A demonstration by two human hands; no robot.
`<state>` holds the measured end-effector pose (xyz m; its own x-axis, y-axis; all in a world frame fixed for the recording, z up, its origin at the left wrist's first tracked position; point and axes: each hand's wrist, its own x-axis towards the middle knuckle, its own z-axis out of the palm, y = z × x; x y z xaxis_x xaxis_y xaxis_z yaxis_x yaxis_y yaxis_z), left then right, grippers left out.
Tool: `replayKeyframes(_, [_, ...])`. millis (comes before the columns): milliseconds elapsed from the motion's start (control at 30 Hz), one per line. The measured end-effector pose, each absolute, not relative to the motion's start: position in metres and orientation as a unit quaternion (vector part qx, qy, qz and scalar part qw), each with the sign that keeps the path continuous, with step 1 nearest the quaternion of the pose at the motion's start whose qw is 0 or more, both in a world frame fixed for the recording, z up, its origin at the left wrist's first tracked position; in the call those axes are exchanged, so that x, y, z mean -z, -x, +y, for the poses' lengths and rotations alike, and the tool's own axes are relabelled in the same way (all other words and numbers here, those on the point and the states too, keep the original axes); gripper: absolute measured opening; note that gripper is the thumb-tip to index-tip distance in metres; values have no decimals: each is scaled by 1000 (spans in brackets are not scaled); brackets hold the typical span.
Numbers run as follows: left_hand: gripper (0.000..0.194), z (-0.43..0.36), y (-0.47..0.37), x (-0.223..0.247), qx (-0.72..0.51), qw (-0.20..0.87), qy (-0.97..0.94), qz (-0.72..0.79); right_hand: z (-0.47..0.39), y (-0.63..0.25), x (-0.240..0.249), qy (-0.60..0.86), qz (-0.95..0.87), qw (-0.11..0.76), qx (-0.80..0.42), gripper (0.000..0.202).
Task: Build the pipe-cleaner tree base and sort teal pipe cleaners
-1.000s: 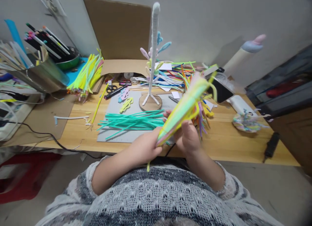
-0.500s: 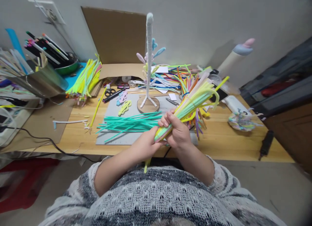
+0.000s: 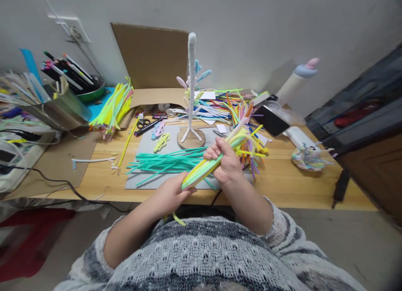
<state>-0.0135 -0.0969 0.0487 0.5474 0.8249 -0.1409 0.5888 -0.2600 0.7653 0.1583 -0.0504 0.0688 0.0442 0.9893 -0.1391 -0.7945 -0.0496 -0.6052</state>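
Note:
A thick bundle of yellow, mint and pink pipe cleaners [image 3: 202, 171] is held slanting over the table's front edge. My right hand [image 3: 226, 163] wraps round its middle, thumb on top. My left hand [image 3: 174, 194] grips the lower end, with a yellow strand hanging below it. Just behind the hands, teal pipe cleaners [image 3: 166, 161] lie spread on a grey mat [image 3: 135, 184]. Past them stands a white fuzzy stem [image 3: 191, 81] on a round wooden base [image 3: 182, 139], bearing looped pastel leaves. A folded yellow-green pipe-cleaner piece [image 3: 161, 142] lies left of the base.
Another yellow-green bundle [image 3: 114, 106], a metal container of sticks [image 3: 63, 111] and scissors [image 3: 143, 123] are on the left. Mixed pipe cleaners [image 3: 216, 104] pile at the back. A phone [image 3: 272, 120], a white bottle [image 3: 293, 81] and a black glue gun [image 3: 341, 188] are on the right.
My left hand has slid down and left, apart from the right hand, exposing more of the bundle's lower part. The bundle's upper end sits lower, and the phone shows more fully.

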Motion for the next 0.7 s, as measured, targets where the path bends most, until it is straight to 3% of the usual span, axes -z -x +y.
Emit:
replayKeyframes(233, [24,-105,73,-65,-111,319,-794,505,-56,-149,-65,235,-245,647,-683,27])
replayKeyframes(400, [30,-89,122,-94,-215,211,-717,629,-74,-159,-58,277,-403,548,-679,51])
replayKeyframes(500, [37,-60,150,-111,-239,132,-612,742,-86,-183,-51,318,-476,477,-667,33])
replayKeyframes(567, [43,-30,169,-118,-253,9,-562,787,-94,-204,-47,353,-510,458,-637,23])
replayKeyframes(633, [60,5,185,-122,-261,-68,-547,792,-101,-227,-45,393,-520,474,-592,19])
replayKeyframes(700, [64,42,199,-126,-242,-66,-570,783,-106,-249,-45,434,-508,507,-544,15])
